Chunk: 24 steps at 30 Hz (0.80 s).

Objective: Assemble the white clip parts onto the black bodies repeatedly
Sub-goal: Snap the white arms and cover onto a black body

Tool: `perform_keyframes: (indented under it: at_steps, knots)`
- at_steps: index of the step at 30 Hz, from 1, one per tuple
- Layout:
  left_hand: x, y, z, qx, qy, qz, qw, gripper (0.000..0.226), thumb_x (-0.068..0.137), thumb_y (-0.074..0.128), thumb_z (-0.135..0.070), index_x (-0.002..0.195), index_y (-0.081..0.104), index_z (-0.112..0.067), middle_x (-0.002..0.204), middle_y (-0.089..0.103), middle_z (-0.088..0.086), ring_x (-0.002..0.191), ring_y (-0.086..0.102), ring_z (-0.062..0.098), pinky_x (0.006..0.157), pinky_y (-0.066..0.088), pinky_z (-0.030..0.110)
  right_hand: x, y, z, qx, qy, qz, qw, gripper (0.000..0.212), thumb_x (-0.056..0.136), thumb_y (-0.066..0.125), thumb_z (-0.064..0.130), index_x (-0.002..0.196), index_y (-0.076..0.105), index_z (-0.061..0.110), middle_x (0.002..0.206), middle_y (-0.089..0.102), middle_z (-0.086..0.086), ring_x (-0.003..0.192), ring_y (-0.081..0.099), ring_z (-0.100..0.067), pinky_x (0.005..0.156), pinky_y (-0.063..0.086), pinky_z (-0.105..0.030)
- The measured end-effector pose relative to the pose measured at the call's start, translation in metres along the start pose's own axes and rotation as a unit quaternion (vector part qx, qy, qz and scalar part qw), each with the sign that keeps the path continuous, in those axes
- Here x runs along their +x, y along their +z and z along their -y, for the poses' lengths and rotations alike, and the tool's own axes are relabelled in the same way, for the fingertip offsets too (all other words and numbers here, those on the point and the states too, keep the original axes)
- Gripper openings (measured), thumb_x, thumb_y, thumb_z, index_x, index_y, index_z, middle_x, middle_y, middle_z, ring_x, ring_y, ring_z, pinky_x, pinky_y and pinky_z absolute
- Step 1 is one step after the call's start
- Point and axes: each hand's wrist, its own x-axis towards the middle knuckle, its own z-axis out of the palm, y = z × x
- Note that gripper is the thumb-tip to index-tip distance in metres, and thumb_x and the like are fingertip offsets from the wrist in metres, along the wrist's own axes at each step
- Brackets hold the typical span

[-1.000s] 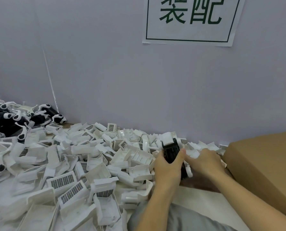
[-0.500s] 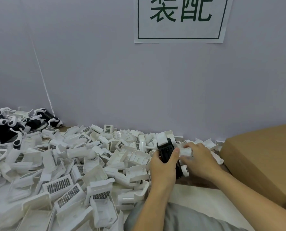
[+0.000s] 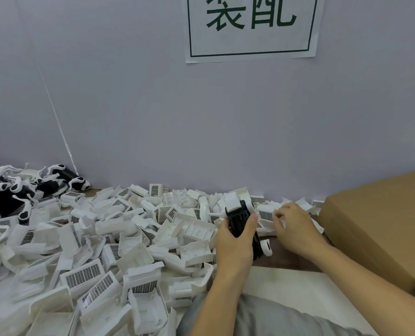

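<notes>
Grip: left hand (image 3: 235, 241) curled round black body (image 3: 240, 220), held upright over the table's near edge so its white-capped top faces out | right hand (image 3: 292, 226) down in the white clip parts (image 3: 119, 238) by the cardboard box (image 3: 383, 226), fingers bent, hold unclear | likely picking the next clip.

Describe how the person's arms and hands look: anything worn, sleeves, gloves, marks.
Both hands are bare: no gloves on the left hand or the right hand, and no rings, watch or wristband show. Both forearms are uncovered as far as the frame edge, so no sleeves are seen. No markings are visible. Grey cloth lies beneath the arms, probably the person's clothing.
</notes>
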Motion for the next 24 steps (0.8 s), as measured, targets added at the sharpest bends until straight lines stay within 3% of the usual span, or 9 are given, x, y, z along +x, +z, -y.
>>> perform_keyframes:
  at_steps: [4, 8, 11, 13, 15, 18, 20, 24]
  knots:
    - [0.000, 0.000, 0.000, -0.002, -0.002, 0.009, 1.000, 0.021, 0.088, 0.076, -0.042, 0.099, 0.068, -0.026, 0.085, 0.073, -0.010, 0.072, 0.067, -0.009, 0.053, 0.048, 0.008, -0.014, -0.022, 0.004, 0.146, 0.068, -0.111, 0.981, 0.024, 0.099, 0.047, 0.012, 0.078, 0.055, 0.003, 0.078, 0.066, -0.011, 0.069, 0.060, -0.028, 0.059, 0.046, -0.038]
    - [-0.003, 0.002, -0.004, -0.032, -0.019, 0.031, 0.999, 0.008, 0.093, 0.071, -0.028, 0.101, 0.070, -0.026, 0.082, 0.075, -0.011, 0.070, 0.070, -0.005, 0.052, 0.050, 0.012, -0.032, -0.050, 0.018, 0.344, 0.107, -0.054, 0.931, 0.027, 0.104, 0.042, 0.005, 0.092, 0.067, 0.005, 0.084, 0.073, -0.012, 0.061, 0.068, -0.019, 0.057, 0.052, -0.031]
    - [-0.007, 0.005, -0.009, -0.051, -0.051, 0.055, 0.996, 0.014, 0.100, 0.058, -0.017, 0.106, 0.071, -0.020, 0.089, 0.078, -0.002, 0.075, 0.073, 0.010, 0.056, 0.055, 0.022, -0.042, -0.064, 0.026, 0.325, 0.064, 0.026, 0.943, 0.028, 0.105, 0.045, 0.007, 0.094, 0.070, 0.007, 0.082, 0.070, -0.011, 0.061, 0.058, -0.009, 0.056, 0.044, -0.022]
    - [-0.010, 0.006, -0.012, -0.040, -0.056, 0.078, 0.995, 0.022, 0.103, 0.053, -0.025, 0.109, 0.072, -0.016, 0.101, 0.076, 0.009, 0.080, 0.071, 0.016, 0.052, 0.051, 0.020, -0.049, -0.067, 0.033, 0.277, 0.021, 0.082, 0.957, 0.029, 0.104, 0.048, 0.007, 0.092, 0.072, 0.016, 0.072, 0.067, 0.011, 0.059, 0.053, 0.004, 0.056, 0.040, -0.013]
    - [-0.014, 0.008, -0.013, -0.018, -0.048, 0.121, 0.991, 0.032, 0.103, 0.052, -0.033, 0.113, 0.069, -0.008, 0.091, 0.077, 0.007, 0.074, 0.071, 0.014, 0.046, 0.046, 0.016, -0.056, -0.063, 0.041, 0.244, -0.015, 0.108, 0.964, 0.031, 0.103, 0.051, 0.005, 0.088, 0.072, 0.021, 0.069, 0.067, 0.018, 0.063, 0.057, 0.006, 0.060, 0.040, -0.011]
    - [-0.017, 0.010, -0.010, 0.013, -0.025, 0.156, 0.987, 0.021, 0.100, 0.060, -0.026, 0.114, 0.066, -0.012, 0.083, 0.078, -0.006, 0.075, 0.073, 0.005, 0.056, 0.052, 0.016, -0.062, -0.053, 0.046, 0.225, -0.040, 0.021, 0.973, 0.027, 0.099, 0.056, 0.005, 0.088, 0.071, 0.024, 0.078, 0.070, 0.011, 0.076, 0.063, -0.001, 0.068, 0.045, -0.013]
    - [-0.017, 0.010, -0.008, 0.024, -0.017, 0.168, 0.985, 0.016, 0.100, 0.062, -0.023, 0.114, 0.065, -0.018, 0.090, 0.078, -0.007, 0.084, 0.074, 0.005, 0.066, 0.054, 0.016, -0.065, -0.049, 0.045, 0.256, -0.022, -0.030, 0.966, 0.023, 0.098, 0.059, 0.006, 0.093, 0.065, 0.027, 0.080, 0.067, 0.007, 0.072, 0.063, 0.001, 0.064, 0.046, -0.010]
    - [-0.015, 0.011, -0.005, 0.028, -0.020, 0.153, 0.988, 0.022, 0.099, 0.063, -0.028, 0.118, 0.064, -0.017, 0.095, 0.079, -0.009, 0.089, 0.075, 0.007, 0.068, 0.055, 0.016, -0.066, -0.042, 0.042, 0.269, 0.021, -0.098, 0.958, 0.018, 0.092, 0.072, 0.019, 0.091, 0.059, 0.032, 0.077, 0.066, 0.003, 0.066, 0.064, 0.000, 0.058, 0.048, -0.011]
